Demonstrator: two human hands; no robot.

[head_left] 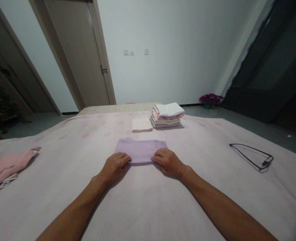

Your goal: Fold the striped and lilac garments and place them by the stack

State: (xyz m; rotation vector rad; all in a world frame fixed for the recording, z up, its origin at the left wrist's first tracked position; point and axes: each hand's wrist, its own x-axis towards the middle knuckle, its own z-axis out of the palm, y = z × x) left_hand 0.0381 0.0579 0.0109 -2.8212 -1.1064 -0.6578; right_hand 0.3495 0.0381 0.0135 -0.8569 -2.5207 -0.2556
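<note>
A folded lilac ribbed garment (140, 150) lies on the pink bed sheet (148, 201) in front of me. My left hand (115, 166) grips its near left corner, fingers curled under the edge. At the near right corner my right hand (168, 161) holds the edge the same way. Beyond it lie a folded striped cloth (141, 124) and a stack of folded clothes (167, 115) with a white piece on top.
Pink garments (4, 167) lie in a heap at the left edge of the bed. A black wire hanger (253, 156) rests on the right side. Doors stand at the back left, a dark cabinet at the right, purple flowers (210, 99) on the floor.
</note>
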